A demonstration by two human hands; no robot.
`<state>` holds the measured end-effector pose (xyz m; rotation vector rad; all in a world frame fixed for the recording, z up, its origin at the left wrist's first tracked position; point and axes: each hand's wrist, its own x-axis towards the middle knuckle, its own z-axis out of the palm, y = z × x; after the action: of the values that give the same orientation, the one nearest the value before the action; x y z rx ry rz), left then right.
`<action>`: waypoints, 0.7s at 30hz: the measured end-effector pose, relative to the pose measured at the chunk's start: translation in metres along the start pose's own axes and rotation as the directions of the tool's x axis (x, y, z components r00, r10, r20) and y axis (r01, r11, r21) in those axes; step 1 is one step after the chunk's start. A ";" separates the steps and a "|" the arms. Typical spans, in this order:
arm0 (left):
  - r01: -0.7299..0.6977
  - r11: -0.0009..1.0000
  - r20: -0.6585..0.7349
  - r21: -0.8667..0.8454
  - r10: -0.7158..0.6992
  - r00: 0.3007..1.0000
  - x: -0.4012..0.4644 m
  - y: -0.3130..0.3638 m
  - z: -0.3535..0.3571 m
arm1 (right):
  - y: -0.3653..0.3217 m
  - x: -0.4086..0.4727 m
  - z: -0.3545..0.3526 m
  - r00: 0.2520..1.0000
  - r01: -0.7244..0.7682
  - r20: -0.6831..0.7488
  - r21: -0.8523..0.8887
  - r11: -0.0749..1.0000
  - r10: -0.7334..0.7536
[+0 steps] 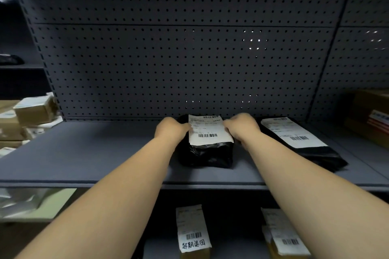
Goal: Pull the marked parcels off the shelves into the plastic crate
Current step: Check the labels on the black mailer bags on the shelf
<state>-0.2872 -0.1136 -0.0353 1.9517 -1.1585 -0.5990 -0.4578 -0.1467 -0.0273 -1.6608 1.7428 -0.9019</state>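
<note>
A black plastic parcel (207, 154) with a white shipping label lies on the grey shelf (84, 153), near its back. My left hand (171, 128) grips the parcel's left side and my right hand (244, 127) grips its right side; the fingertips are hidden behind the bag. A second, flatter black parcel (303, 143) with a label lies just to the right. On the shelf below stands a brown box (193, 235) with handwritten marks on its label, and another labelled box (284, 237) beside it. No plastic crate is in view.
A perforated grey back panel (189, 59) closes the shelf behind. Several cardboard boxes (31, 111) are stacked at the left, and a brown carton (372, 115) sits at the far right. A pale green surface (42, 202) shows at lower left.
</note>
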 end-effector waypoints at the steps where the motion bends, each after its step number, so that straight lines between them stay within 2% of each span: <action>1: -0.056 0.995 -0.021 0.080 0.058 0.998 -0.002 0.002 -0.002 | -0.002 -0.003 -0.002 0.997 0.061 -0.031 -0.086 0.994 -0.064; 5: -0.262 0.900 -0.100 0.349 0.313 0.944 -0.018 0.006 -0.006 | -0.008 -0.020 -0.008 0.951 0.249 -0.093 -0.336 0.908 -0.295; 9: -0.349 0.732 -0.105 0.585 0.495 0.863 -0.037 0.010 -0.007 | -0.010 -0.039 -0.010 0.893 0.348 -0.094 -0.476 0.808 -0.440; 12: -0.361 0.672 -0.092 0.646 0.538 0.838 -0.050 0.011 -0.008 | -0.008 -0.054 -0.012 0.876 0.355 -0.110 -0.512 0.782 -0.470; 21: -0.391 0.659 -0.076 0.643 0.563 0.823 -0.082 0.016 -0.003 | 0.007 -0.082 -0.029 0.899 0.295 -0.136 -0.516 0.804 -0.417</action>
<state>-0.3321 -0.0443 -0.0198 1.9947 -1.7480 0.3822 -0.4790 -0.0621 -0.0188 -2.3613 1.9697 -0.9102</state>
